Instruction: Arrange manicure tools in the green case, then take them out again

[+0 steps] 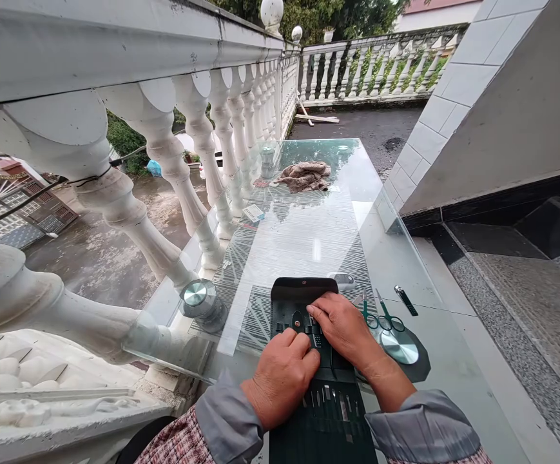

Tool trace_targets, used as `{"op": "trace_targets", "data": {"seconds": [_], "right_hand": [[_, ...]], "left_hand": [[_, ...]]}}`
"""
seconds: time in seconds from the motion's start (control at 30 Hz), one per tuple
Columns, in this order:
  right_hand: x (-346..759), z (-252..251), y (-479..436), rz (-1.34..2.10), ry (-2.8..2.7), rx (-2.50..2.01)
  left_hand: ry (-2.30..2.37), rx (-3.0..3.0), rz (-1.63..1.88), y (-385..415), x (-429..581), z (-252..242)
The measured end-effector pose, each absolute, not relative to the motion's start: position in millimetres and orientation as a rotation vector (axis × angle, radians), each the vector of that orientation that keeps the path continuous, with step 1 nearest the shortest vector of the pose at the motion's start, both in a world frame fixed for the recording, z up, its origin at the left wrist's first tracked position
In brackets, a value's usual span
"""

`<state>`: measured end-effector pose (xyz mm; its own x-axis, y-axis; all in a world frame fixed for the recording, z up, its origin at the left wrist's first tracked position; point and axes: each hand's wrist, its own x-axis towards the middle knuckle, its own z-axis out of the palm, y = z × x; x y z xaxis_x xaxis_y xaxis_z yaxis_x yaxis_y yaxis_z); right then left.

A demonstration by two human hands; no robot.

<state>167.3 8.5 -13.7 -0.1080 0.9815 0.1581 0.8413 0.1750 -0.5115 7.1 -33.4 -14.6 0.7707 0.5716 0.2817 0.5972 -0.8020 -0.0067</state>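
Looks from the person's head, above and just behind the fingers (320,310), facing forward and down along the glass bench (308,235). Sits near, with the fingers low in view; reaches wide, beyond them to the far balustrade (328,76), left of them to the near railing (125,209), right of them to the stone steps (531,283).

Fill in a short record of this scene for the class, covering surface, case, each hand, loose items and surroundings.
Surface: glass table
Case: dark case, open; slim metal tools in its near part
Left hand: left hand, curled over the case; grip hidden
Right hand: right hand, at the case's upper part; grip unclear
Right of case: green-handled scissors; small dark tool
Farther off: small box; crumpled cloth
Surroundings: white balustrade along the left
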Motion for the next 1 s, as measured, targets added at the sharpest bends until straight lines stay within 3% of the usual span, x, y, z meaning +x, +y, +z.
{"op": "trace_targets", "data": {"seconds": [0.23, 0.43, 0.77, 1.0], "right_hand": [[194.3, 6.7, -1.2, 0.341, -1.606, -1.502], [262.4, 4.0, -7.9, 0.283, -1.015, -1.883], [300.8, -10.1, -10.4, 0.067, -1.112, -2.191], [301.2, -33.1, -0.1, -0.079, -1.465, -2.22]], "left_hand": [[-0.931, -2.876, -0.288, -33.9, 5.9, -11.3], [-0.926, -2.855, -0.355, -34.3, 5.5, -11.4], [-0.882, -2.822, -0.308, -29.6, 11.8, -13.4], [-0.878, -2.831, -0.327, -31.0, 10.0, -15.6]]}}
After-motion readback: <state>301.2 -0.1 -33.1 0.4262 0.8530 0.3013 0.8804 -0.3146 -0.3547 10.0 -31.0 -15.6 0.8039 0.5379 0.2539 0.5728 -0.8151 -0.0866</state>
